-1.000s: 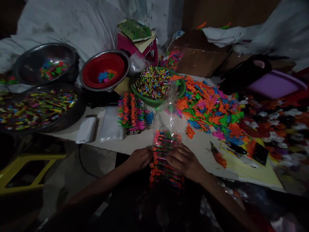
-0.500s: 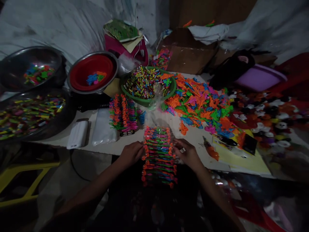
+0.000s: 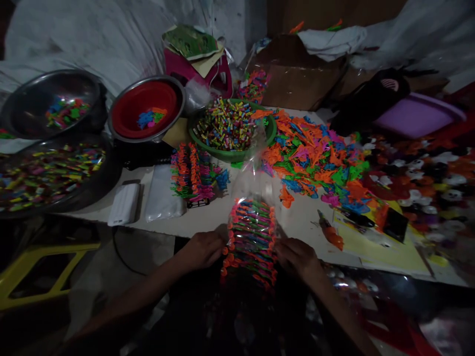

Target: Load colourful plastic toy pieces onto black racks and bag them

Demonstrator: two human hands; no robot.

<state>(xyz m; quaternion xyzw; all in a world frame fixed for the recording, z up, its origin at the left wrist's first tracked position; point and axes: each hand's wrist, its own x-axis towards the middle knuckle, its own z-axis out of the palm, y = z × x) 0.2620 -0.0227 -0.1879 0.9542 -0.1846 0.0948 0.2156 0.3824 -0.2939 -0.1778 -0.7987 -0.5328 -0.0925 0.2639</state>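
Observation:
A neat stack of bright plastic toy figures (image 3: 253, 242), with orange ends along both sides, extends from the table's front edge towards my lap. A clear plastic bag (image 3: 256, 180) covers its far part, and the bag's closed end sticks up beyond the stack. My left hand (image 3: 205, 249) pinches the bag's edge at the stack's left side. On the opposite side my right hand (image 3: 300, 255) does the same with curled fingers. The near end of the stack fades into shadow. Another bundle of similar figures (image 3: 192, 170) stands on the table to the left.
Flat clear bags (image 3: 163, 198) and a white power bank (image 3: 124, 203) lie at left. Behind are a green basin (image 3: 213, 153) of small wrapped pieces and a loose heap of figures (image 3: 315, 153). Metal bowls (image 3: 55, 133) stand far left; yellow paper (image 3: 393, 252) lies right.
Both hands have come nearer to my body, drawing the bag further down over the stack. The bag's far end now stands up fuller. My view has shifted slightly.

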